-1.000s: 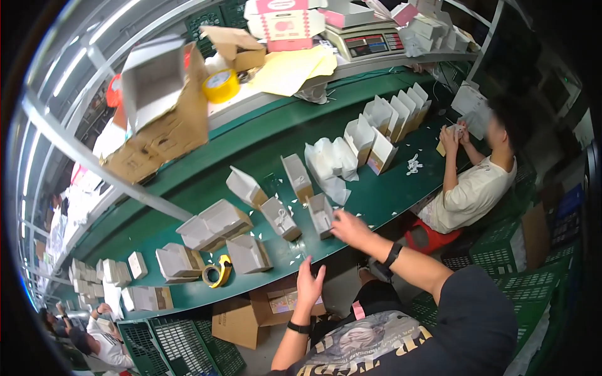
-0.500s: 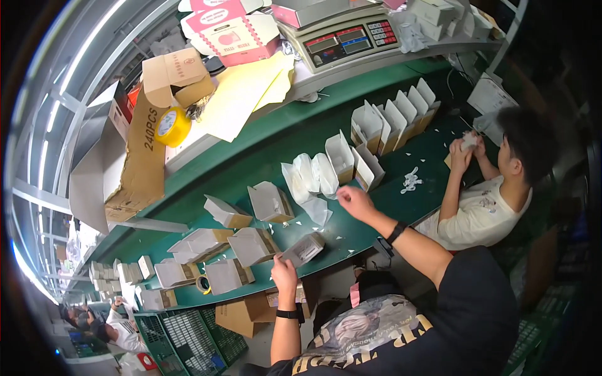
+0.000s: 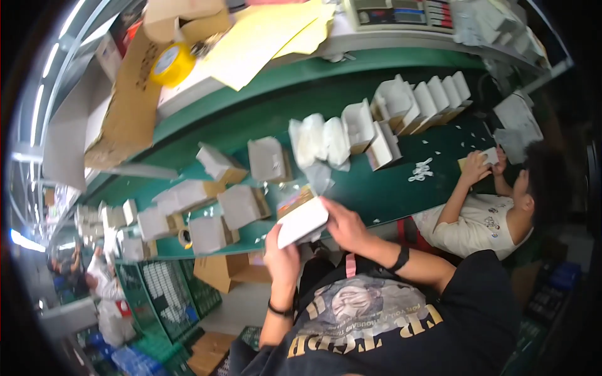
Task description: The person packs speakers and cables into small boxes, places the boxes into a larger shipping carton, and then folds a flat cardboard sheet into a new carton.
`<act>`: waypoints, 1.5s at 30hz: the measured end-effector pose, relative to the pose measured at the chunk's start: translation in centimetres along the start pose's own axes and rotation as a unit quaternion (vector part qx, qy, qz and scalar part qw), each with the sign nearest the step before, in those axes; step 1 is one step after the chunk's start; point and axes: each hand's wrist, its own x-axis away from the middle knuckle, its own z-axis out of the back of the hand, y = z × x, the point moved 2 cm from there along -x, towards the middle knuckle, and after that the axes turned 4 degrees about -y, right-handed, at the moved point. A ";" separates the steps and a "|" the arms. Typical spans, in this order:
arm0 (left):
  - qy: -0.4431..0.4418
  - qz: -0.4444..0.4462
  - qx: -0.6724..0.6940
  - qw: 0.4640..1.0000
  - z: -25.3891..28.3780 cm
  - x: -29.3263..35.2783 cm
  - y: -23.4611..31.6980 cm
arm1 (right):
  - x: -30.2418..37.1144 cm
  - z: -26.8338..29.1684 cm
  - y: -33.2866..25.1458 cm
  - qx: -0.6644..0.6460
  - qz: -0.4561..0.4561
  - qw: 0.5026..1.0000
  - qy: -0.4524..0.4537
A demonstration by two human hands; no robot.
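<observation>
A small cardboard box (image 3: pixel 303 224), with a white face toward me and a brown printed side, is tilted between my hands over the near edge of the green worktable (image 3: pixel 370 197). My left hand (image 3: pixel 281 255) grips its lower left side, fingers wrapped around it. At its right end, the fingers of my right hand (image 3: pixel 346 224) close on the edge; the fingertips are partly hidden. Just beyond lie white wrapped bundles (image 3: pixel 320 141) in thin plastic. Open-topped boxes (image 3: pixel 241 207) of the same kind stand on the table to the left.
More open boxes (image 3: pixel 395 103) line up at the back right. A co-worker (image 3: pixel 476 219) sits to the right, handling a small white piece. White scraps (image 3: pixel 421 170) lie between us. Yellow tape (image 3: pixel 172 64) sits on the shelf above. A green crate (image 3: pixel 164 294) stands below left.
My left hand has lifted the box off the table edge toward me. My right hand has come back from beside the white bundles to the box. The view has shifted.
</observation>
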 end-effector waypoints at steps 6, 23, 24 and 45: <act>-0.149 0.101 0.011 0.984 -1.3 0.4 -7.2 | -2.2 -1.4 4.2 0.054 -0.020 0.998 -0.033; -0.294 0.023 0.039 0.955 7.0 2.1 -10.1 | -12.2 -1.0 13.4 0.248 -0.250 0.892 0.284; -0.369 -0.006 0.074 0.927 7.0 2.2 -10.6 | -11.1 -0.8 13.5 0.242 -0.222 0.897 0.298; -0.342 0.157 0.555 0.742 -22.3 -2.0 0.5 | 10.7 7.1 18.6 -0.383 -0.230 0.894 0.030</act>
